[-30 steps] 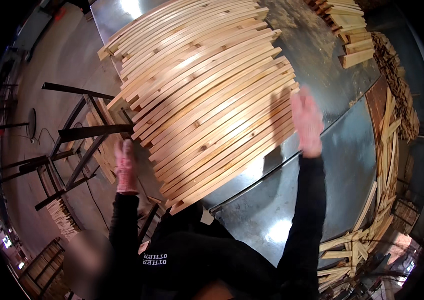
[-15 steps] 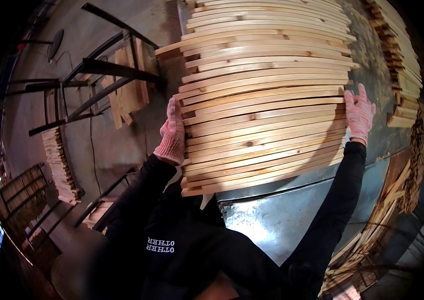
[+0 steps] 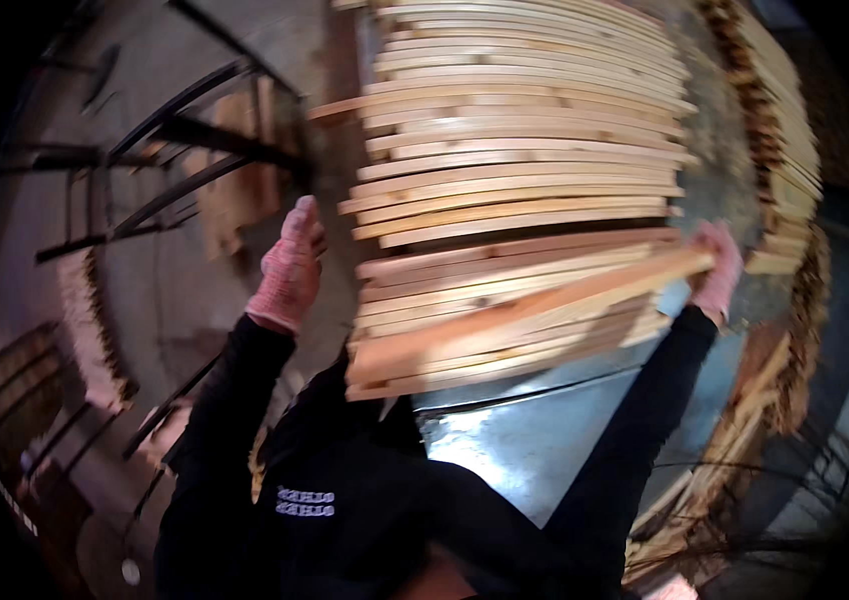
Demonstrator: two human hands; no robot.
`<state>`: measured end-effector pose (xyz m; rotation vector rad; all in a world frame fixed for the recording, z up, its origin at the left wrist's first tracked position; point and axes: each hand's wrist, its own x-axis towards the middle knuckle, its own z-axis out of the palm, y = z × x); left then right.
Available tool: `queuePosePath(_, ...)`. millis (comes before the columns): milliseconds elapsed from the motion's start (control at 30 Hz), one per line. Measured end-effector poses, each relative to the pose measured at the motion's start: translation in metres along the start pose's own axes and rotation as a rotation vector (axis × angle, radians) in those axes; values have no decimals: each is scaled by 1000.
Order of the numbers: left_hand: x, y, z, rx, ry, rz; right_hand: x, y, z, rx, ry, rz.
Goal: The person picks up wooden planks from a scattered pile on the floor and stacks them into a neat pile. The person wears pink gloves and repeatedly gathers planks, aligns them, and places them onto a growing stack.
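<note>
Many pale wooden slats [image 3: 535,185] lie side by side across a metal-topped table [image 3: 585,400]. My right hand [image 3: 720,268], in a pink knit glove, is closed round the right end of one wooden slat [image 3: 555,305]. That slat lies aslant over the nearer ones, its right end raised and its surface blurred by motion. Beyond it a dark gap splits the row in two. My left hand [image 3: 290,265], gloved alike, hovers to the left of the slat ends, touching none of them. Its fingers are stretched out and it holds nothing.
Along the right side stands a long stack of slats [image 3: 780,130], with loose thin strips [image 3: 735,440] nearer me. On the left are dark metal frames [image 3: 180,130], boards [image 3: 235,165] and a bundle of slats [image 3: 90,325] on the floor. One slat [image 3: 337,108] juts out leftward.
My left hand has come off the slat ends and moved left. The right hand has taken hold of a slat and swung its end toward me; a gap has opened in the row.
</note>
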<state>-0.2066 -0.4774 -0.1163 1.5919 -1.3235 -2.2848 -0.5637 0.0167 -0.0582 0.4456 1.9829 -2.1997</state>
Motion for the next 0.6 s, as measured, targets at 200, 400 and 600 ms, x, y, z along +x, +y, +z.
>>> queuePosePath(200, 14, -8, 65, -72, -164, -122, 39, 5, 29, -142, -63, 181)
queuePosePath(400, 29, -38, 32, 201, -271, 213, 28, 13, 39, -228, -69, 89)
queuePosePath(600, -42, -5, 20, 204, -333, 537, -28, -19, 51, -175, -89, -57)
